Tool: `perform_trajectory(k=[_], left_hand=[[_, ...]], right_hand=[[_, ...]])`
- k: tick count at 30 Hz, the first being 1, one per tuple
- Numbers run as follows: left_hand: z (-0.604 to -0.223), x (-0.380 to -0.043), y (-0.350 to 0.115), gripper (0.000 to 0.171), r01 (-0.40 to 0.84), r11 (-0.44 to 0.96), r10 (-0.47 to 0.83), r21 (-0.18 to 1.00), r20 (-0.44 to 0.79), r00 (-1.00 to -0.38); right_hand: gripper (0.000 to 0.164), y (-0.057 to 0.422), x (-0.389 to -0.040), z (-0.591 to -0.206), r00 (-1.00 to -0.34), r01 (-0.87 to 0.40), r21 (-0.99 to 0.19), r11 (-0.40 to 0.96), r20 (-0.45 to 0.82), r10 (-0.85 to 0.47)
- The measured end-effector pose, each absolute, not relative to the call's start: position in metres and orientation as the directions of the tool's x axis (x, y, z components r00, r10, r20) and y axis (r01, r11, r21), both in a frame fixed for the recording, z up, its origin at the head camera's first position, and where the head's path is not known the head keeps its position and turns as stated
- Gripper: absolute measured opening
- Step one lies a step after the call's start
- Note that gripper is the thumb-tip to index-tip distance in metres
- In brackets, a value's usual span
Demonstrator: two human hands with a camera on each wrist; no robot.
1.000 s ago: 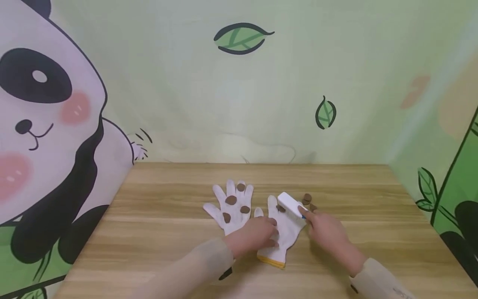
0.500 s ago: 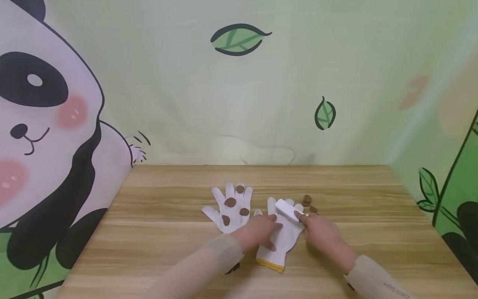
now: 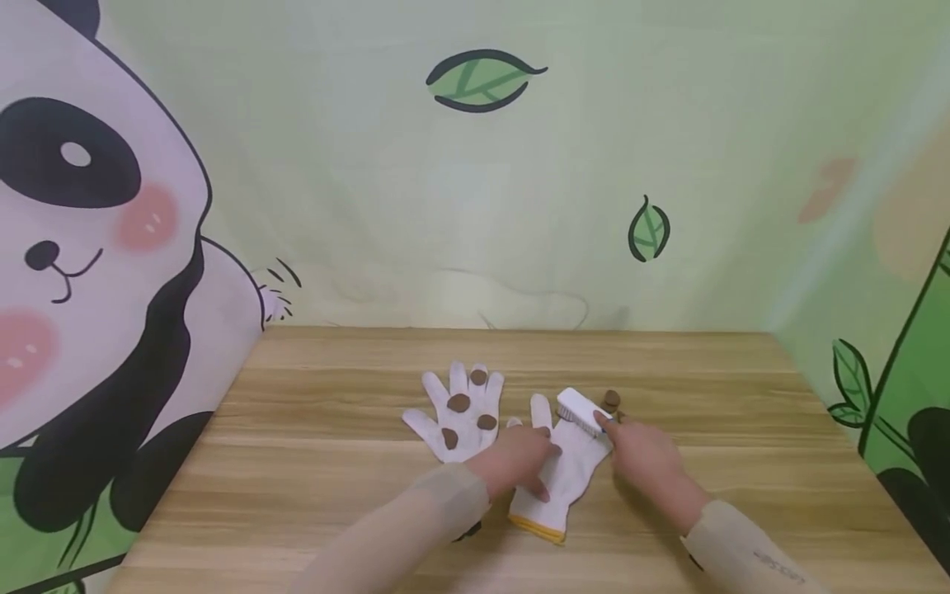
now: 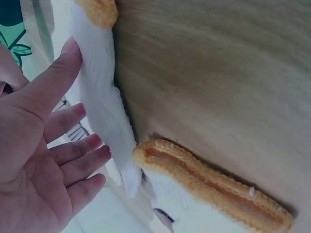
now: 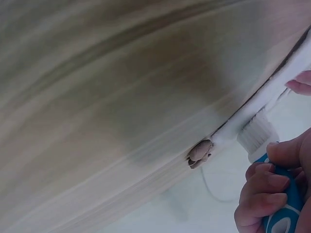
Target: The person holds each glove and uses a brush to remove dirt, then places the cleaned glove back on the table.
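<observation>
A white knit glove [image 3: 575, 474] with a yellow cuff lies flat in the middle of the table in the head view. My left hand [image 3: 515, 462] rests on its left side, and the left wrist view shows the fingers mostly straight, with the tips at the fabric. In my right hand [image 3: 653, 462] is a scrub brush [image 3: 581, 407]. Its white bristles [image 5: 256, 132] press on the glove near the finger bases. The right wrist view shows my fingers curled round the blue and white handle [image 5: 286, 208]. The brush head covers some of the glove's fingers.
Left of it lies a second white glove [image 3: 467, 441] bearing several brown spots [image 3: 458, 403]; its yellow cuff [image 4: 214, 187] shows in the left wrist view. Small brown lumps [image 3: 612, 399] sit on the table [image 3: 705, 371] beyond the brush. A panda-printed wall stands behind.
The brush went down and left over the glove, then back up and right. A brown spot beside the bristles one second ago no longer shows there. My left hand shifted slightly right.
</observation>
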State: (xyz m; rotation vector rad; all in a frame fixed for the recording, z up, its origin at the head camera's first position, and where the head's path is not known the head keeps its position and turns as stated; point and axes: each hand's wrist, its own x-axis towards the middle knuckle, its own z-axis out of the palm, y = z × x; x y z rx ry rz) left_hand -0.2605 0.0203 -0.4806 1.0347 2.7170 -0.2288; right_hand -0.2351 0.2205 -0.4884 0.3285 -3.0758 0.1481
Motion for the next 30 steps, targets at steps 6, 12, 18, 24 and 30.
perform_trajectory(k=[6, 12, 18, 24, 30], left_hand=[[-0.482, -0.261, 0.023, 0.062, 0.673, 0.735, 0.635, -0.086, -0.263, -0.727], [-0.479, -0.261, 0.021, 0.063, 0.673, 0.735, 0.636, -0.079, -0.265, -0.725], [-0.477, -0.261, 0.017, 0.064, 0.665, 0.743, 0.626, -0.075, -0.272, -0.731], [-0.478, -0.261, 0.016, 0.063, 0.668, 0.74, 0.631, -0.075, -0.267, -0.729], [-0.48, -0.26, 0.018, 0.062, 0.668, 0.743, 0.633, -0.052, -0.274, -0.725]], right_hand=[[0.059, 0.225, -0.239, -0.49, -0.984, -0.177, -0.112, 0.978, 0.049, -0.172], [0.051, 0.235, -0.243, -0.484, -0.982, -0.167, -0.121, 0.979, 0.11, -0.154], [0.053, 0.239, -0.248, -0.471, -0.98, -0.145, -0.125, 0.981, 0.152, -0.126], [0.049, 0.226, -0.249, -0.469, -0.979, -0.181, -0.103, 0.978, 0.112, -0.17], [0.049, 0.227, -0.251, -0.478, -0.986, -0.163, -0.114, 0.98, 0.041, -0.159]])
